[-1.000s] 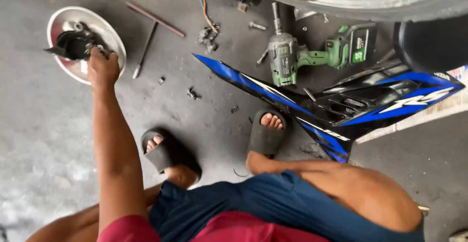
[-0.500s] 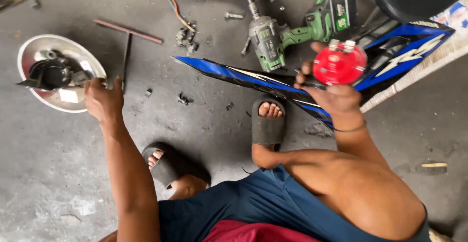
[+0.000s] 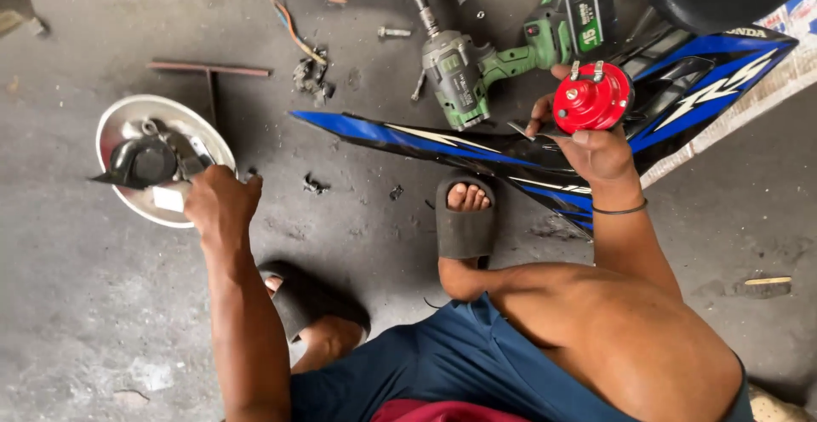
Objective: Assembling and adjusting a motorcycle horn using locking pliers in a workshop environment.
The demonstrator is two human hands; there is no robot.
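My right hand (image 3: pixel 596 145) holds up a round red horn (image 3: pixel 591 99) with two metal terminals on top, over the blue and black body panel (image 3: pixel 477 145). My left hand (image 3: pixel 223 205) rests at the near rim of a shallow metal bowl (image 3: pixel 115 124) on the floor. Its fingers are curled, and I cannot see anything in them. In the bowl lie a black horn (image 3: pixel 140 162), a small white piece (image 3: pixel 168 199) and some metal parts.
A green cordless impact wrench (image 3: pixel 494 60) lies on the concrete beyond the panel. A T-handle wrench (image 3: pixel 208 71), a bolt (image 3: pixel 393 32), loose wires (image 3: pixel 294 35) and small bits are scattered nearby. My feet in black sandals (image 3: pixel 464 226) stand between bowl and panel.
The right hand has come into view and lifted the red horn higher over the panel. The left hand has drawn back from inside the bowl to its near rim.
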